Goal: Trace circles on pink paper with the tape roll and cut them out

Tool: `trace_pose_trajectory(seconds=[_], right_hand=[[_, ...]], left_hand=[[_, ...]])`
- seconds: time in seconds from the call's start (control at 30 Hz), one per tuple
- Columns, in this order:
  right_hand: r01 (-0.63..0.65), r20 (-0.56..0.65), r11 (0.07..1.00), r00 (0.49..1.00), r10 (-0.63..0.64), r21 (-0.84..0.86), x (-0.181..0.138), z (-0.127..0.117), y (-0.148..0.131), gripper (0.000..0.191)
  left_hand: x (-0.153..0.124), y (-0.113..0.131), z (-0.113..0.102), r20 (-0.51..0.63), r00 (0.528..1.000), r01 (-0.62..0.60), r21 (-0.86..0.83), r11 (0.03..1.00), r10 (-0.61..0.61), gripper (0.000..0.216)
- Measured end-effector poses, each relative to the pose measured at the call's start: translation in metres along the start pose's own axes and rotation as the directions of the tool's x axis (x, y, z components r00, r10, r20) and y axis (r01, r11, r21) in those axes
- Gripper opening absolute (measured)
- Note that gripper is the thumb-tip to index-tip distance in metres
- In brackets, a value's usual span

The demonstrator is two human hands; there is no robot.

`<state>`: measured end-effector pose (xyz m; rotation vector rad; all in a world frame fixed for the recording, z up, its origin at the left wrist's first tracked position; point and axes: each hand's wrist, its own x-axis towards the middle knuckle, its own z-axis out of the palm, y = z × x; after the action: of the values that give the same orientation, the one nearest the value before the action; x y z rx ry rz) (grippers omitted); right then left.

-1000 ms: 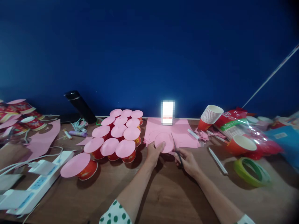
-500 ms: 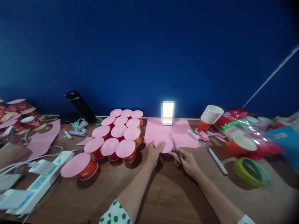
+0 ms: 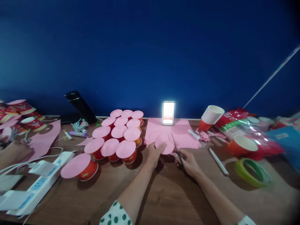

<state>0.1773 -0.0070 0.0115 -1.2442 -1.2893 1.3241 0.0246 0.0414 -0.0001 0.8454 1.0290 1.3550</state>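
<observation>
A round pink paper disc is pinched between the thumb and fingers of my left hand. My right hand is closed around the handles of a pair of scissors. The blades point away from me, along the right edge of the disc. Behind both hands lie pink paper sheets, the front one marked with a circle outline. To the left, several red paper cups stand in rows, each topped by a pink disc.
A bright phone stands at the wall. On the right are stacked cups, a white pen, a single cup and green tape. A power strip, a black flask and another person's hand are on the left.
The paper disc has turned or shifted slightly in my left hand. My right hand with the scissors has barely moved. The other person's hand on the left has moved a little.
</observation>
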Motion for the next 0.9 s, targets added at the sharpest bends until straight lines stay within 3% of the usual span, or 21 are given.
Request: trace_pose_trajectory(seconds=[0.9], right_hand=[[-0.008,-0.008,1.0,1.0,0.007,-0.017,0.0005,-0.0003,0.0006,0.042]], left_hand=[[0.002,0.0005,0.0002,-0.044,0.999,-0.009,-0.043,0.999,0.007,0.043]])
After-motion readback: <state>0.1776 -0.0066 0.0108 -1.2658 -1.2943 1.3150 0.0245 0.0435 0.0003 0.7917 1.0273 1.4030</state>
